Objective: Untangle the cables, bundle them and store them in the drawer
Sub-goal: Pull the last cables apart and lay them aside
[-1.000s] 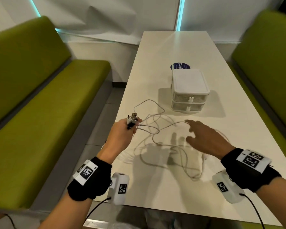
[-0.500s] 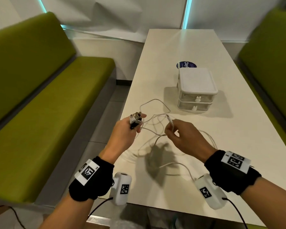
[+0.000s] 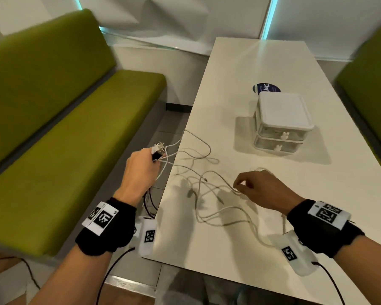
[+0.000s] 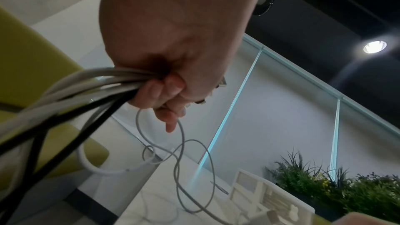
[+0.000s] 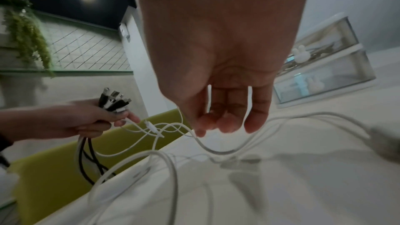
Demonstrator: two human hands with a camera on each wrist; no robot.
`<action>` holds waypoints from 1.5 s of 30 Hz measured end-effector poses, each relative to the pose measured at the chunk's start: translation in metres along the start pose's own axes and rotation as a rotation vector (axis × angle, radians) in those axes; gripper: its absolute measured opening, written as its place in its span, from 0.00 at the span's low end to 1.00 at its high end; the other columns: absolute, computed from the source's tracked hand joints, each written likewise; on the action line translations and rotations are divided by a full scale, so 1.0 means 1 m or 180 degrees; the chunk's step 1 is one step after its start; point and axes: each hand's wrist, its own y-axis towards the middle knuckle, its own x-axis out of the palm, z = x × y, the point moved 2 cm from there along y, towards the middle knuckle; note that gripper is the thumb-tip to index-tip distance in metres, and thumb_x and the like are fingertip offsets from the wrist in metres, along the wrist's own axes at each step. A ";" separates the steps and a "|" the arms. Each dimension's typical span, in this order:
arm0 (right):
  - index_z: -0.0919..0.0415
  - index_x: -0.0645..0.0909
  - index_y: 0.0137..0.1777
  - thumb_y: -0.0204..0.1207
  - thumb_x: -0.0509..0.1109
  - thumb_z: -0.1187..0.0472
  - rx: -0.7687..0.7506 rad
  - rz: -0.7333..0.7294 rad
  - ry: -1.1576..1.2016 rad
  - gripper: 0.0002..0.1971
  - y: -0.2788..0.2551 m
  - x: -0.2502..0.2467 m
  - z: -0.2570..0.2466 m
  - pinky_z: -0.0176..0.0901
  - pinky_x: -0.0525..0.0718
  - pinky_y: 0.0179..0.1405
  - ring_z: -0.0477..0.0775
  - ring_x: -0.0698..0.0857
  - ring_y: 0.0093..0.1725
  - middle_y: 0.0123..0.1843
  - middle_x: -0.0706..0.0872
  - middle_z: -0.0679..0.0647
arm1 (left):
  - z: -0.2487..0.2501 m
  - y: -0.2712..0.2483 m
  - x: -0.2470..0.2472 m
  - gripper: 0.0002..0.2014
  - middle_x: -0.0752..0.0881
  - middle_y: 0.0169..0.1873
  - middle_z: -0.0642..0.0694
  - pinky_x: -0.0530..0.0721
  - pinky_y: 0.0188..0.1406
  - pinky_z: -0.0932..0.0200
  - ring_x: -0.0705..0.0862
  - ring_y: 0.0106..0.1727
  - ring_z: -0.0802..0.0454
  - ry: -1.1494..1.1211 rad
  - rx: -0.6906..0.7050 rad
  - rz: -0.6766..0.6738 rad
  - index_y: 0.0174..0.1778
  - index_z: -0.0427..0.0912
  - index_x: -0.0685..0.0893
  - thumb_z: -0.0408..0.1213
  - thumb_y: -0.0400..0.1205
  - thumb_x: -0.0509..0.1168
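Several white cables (image 3: pixel 207 194) lie tangled on the white table (image 3: pixel 251 62). My left hand (image 3: pixel 154 159) is just off the table's left edge and grips a bunch of cable ends, whose black and white plugs (image 3: pixel 158 149) stick up out of the fist. In the left wrist view the left hand (image 4: pixel 168 102) is curled round white and black cables (image 4: pixel 103 81). My right hand (image 3: pixel 238 188) hovers low over the table and pinches one white cable (image 5: pixel 216 150) between thumb and fingers (image 5: pixel 201 130). The white two-drawer unit (image 3: pixel 282 115) stands behind, both drawers closed.
Green benches (image 3: pixel 53 128) flank the table on both sides. A round blue sticker (image 3: pixel 266 88) lies behind the drawer unit. Black cables (image 3: pixel 150 201) hang from my left hand past the table edge. Plants (image 4: pixel 346 194) stand beyond the table's far end.
My right hand has left the spot beside my left hand and moved right and down toward the table, pinching a white cable. My left hand has drifted left past the table edge, still gripping the plugs.
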 end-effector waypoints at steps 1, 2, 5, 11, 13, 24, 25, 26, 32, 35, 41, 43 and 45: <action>0.46 0.84 0.53 0.82 0.67 0.52 -0.0008 -0.0087 -0.0020 0.05 0.000 0.003 -0.002 0.40 0.76 0.41 0.46 0.83 0.36 0.33 0.85 0.46 | -0.001 0.001 -0.001 0.13 0.89 0.49 0.39 0.82 0.44 0.47 0.83 0.44 0.41 0.0135 0.0025 0.0046 0.56 0.43 0.89 0.30 0.83 0.60; 0.46 0.82 0.59 0.82 0.67 0.49 -0.0006 -0.0214 -0.0082 0.09 0.000 0.007 -0.003 0.40 0.77 0.44 0.48 0.84 0.41 0.39 0.87 0.47 | -0.003 0.001 -0.003 0.12 0.89 0.48 0.38 0.80 0.43 0.48 0.81 0.42 0.42 0.0249 0.0046 0.0125 0.56 0.41 0.89 0.29 0.84 0.60; 0.46 0.76 0.68 0.80 0.68 0.47 0.0082 -0.0546 -0.0303 0.17 0.000 0.017 -0.002 0.40 0.74 0.47 0.53 0.83 0.48 0.45 0.85 0.48 | -0.005 0.004 -0.012 0.09 0.87 0.42 0.35 0.71 0.37 0.50 0.73 0.37 0.43 0.0527 0.0014 0.0354 0.47 0.35 0.86 0.28 0.84 0.60; 0.51 0.77 0.60 0.79 0.69 0.50 0.0247 -0.0588 -0.0449 0.13 -0.001 0.020 0.005 0.42 0.77 0.46 0.52 0.79 0.45 0.45 0.79 0.47 | -0.022 0.013 -0.010 0.08 0.85 0.42 0.32 0.72 0.36 0.49 0.73 0.38 0.40 0.0888 -0.0340 0.0163 0.48 0.32 0.83 0.28 0.83 0.59; 0.50 0.76 0.54 0.80 0.68 0.50 0.0281 -0.0577 -0.0423 0.08 -0.001 0.019 0.006 0.46 0.81 0.50 0.53 0.81 0.47 0.47 0.82 0.48 | -0.027 0.013 -0.003 0.07 0.85 0.44 0.32 0.73 0.36 0.49 0.75 0.39 0.39 0.0951 -0.0385 0.0048 0.49 0.31 0.82 0.29 0.83 0.60; 0.51 0.74 0.44 0.80 0.65 0.48 0.0581 -0.0148 -0.0777 0.09 -0.003 0.008 0.018 0.49 0.83 0.46 0.56 0.82 0.44 0.45 0.85 0.51 | -0.053 0.026 -0.021 0.06 0.85 0.44 0.27 0.83 0.44 0.43 0.83 0.47 0.29 0.0921 -0.0683 0.0291 0.46 0.28 0.81 0.27 0.81 0.62; 0.51 0.74 0.44 0.80 0.66 0.48 0.0584 -0.0152 -0.0777 0.09 -0.003 0.008 0.018 0.48 0.82 0.45 0.56 0.82 0.45 0.45 0.84 0.51 | -0.056 0.026 -0.024 0.06 0.85 0.45 0.26 0.81 0.45 0.43 0.83 0.48 0.28 0.0896 -0.0738 0.0340 0.47 0.27 0.81 0.27 0.81 0.62; 0.51 0.74 0.44 0.80 0.66 0.48 0.0584 -0.0150 -0.0765 0.08 -0.004 0.009 0.018 0.48 0.81 0.44 0.56 0.82 0.45 0.45 0.84 0.50 | -0.058 0.027 -0.026 0.06 0.85 0.46 0.25 0.81 0.45 0.42 0.83 0.49 0.28 0.0859 -0.0793 0.0380 0.47 0.26 0.82 0.26 0.81 0.61; 0.53 0.71 0.43 0.81 0.63 0.46 0.0648 -0.0052 -0.0974 0.12 -0.012 0.009 0.021 0.47 0.78 0.42 0.58 0.82 0.47 0.47 0.84 0.53 | -0.072 0.024 -0.031 0.07 0.84 0.45 0.27 0.78 0.41 0.44 0.79 0.44 0.34 0.0644 -0.1064 0.0496 0.48 0.26 0.81 0.28 0.84 0.62; 0.54 0.69 0.46 0.83 0.59 0.44 0.0766 0.0008 -0.1154 0.14 -0.016 0.004 0.023 0.47 0.78 0.43 0.60 0.82 0.47 0.51 0.84 0.56 | -0.074 0.021 -0.036 0.08 0.82 0.43 0.29 0.74 0.40 0.47 0.75 0.42 0.37 0.0573 -0.1163 0.0577 0.48 0.25 0.81 0.29 0.84 0.62; 0.60 0.72 0.60 0.84 0.58 0.51 0.0834 -0.0012 -0.1490 0.14 -0.018 0.008 0.009 0.45 0.71 0.38 0.61 0.83 0.49 0.54 0.84 0.57 | -0.051 0.015 -0.032 0.07 0.84 0.43 0.28 0.73 0.40 0.48 0.75 0.41 0.38 0.0442 -0.0861 0.0525 0.46 0.26 0.82 0.27 0.83 0.61; 0.60 0.68 0.67 0.82 0.60 0.56 0.0639 0.0039 -0.1473 0.16 -0.018 0.011 -0.009 0.45 0.71 0.37 0.62 0.83 0.48 0.54 0.84 0.57 | -0.038 0.012 -0.017 0.06 0.86 0.44 0.30 0.77 0.39 0.48 0.81 0.41 0.36 0.0399 -0.0622 0.0321 0.45 0.29 0.83 0.29 0.82 0.63; 0.57 0.65 0.72 0.81 0.61 0.57 0.0320 0.0145 -0.1223 0.21 -0.015 0.014 -0.033 0.46 0.74 0.39 0.64 0.84 0.53 0.56 0.84 0.58 | -0.023 0.006 -0.003 0.07 0.88 0.43 0.35 0.82 0.38 0.48 0.84 0.42 0.37 0.0368 -0.0394 0.0117 0.49 0.34 0.87 0.31 0.81 0.65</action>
